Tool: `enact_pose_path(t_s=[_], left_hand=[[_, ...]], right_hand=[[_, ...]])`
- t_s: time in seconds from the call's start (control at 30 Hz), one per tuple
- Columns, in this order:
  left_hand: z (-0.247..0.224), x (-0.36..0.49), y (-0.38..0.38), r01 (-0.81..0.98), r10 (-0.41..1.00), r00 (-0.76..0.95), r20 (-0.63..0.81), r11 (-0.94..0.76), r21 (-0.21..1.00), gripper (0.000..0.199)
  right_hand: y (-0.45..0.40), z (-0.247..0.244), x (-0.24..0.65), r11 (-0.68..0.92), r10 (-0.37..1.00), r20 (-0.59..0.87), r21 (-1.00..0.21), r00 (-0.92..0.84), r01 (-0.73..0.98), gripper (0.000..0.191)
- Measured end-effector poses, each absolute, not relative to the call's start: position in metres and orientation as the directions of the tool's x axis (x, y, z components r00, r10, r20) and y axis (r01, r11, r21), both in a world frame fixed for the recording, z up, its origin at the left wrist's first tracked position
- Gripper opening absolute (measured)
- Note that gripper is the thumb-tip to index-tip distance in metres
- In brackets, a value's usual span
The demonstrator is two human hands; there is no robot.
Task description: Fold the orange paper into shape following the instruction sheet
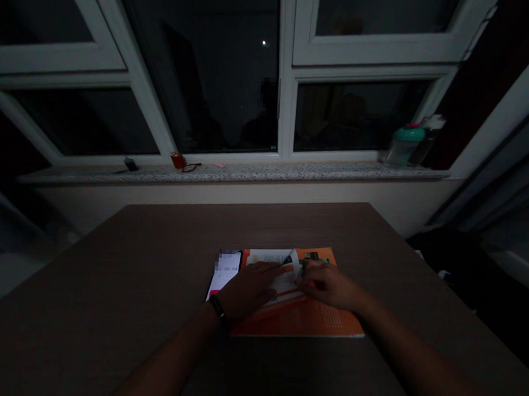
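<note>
Hands palm-down on orange booklet

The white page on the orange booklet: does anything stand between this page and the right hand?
Nothing visible stands between them: the right hand reaches the raised corner of the white page directly. The left hand lies flat on that page, to the side of the corner, and the page lies on the orange booklet.

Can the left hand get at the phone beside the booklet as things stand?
Probably yes: the left hand rests on the white sheet right beside the phone, and nothing appears to lie between them.
</note>
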State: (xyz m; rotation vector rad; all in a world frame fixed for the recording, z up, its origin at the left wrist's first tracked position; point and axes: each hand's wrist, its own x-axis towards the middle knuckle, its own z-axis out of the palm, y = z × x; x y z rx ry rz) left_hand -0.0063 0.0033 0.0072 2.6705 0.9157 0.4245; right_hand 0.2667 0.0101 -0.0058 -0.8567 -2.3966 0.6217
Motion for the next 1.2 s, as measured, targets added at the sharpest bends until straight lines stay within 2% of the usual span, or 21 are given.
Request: enact_pose_path(t_s=[0.17, 0.37, 0.53, 0.67, 0.93, 1.2], left_hand=[[0.001, -0.005, 0.005, 0.541, 0.625, 0.766, 0.149, -0.753, 0.375, 0.063], [-0.001, -0.001, 0.002, 0.568, 0.650, 0.749, 0.128, -0.729, 0.382, 0.068], [0.000, 0.003, -0.002, 0.540, 0.637, 0.753, 0.163, -0.740, 0.401, 0.066], [-0.002, 0.003, -0.003, 0.536, 0.641, 0.744, 0.187, -0.741, 0.404, 0.060], [-0.001, 0.000, 0.000, 0.561, 0.657, 0.728, 0.197, -0.736, 0.380, 0.067], [-0.012, -0.002, 0.008, 0.631, 0.691, 0.687, 0.226, -0.721, 0.287, 0.039]], right_hand=[[0.009, -0.009, 0.265, 0.682, 0.698, 0.327, -0.574, -0.637, 0.453, 0.007], [0.005, -0.010, 0.255, 0.697, 0.696, 0.397, -0.571, -0.598, 0.433, 0.014], [0.003, -0.013, 0.243, 0.658, 0.751, 0.469, -0.584, -0.464, 0.475, 0.019], [0.001, -0.015, 0.235, 0.633, 0.774, 0.428, -0.540, -0.467, 0.554, 0.040], [-0.004, -0.015, 0.230, 0.613, 0.785, 0.300, -0.503, -0.542, 0.609, 0.080], [-0.002, -0.024, 0.233, 0.579, 0.804, 0.257, -0.544, -0.537, 0.607, 0.093]])
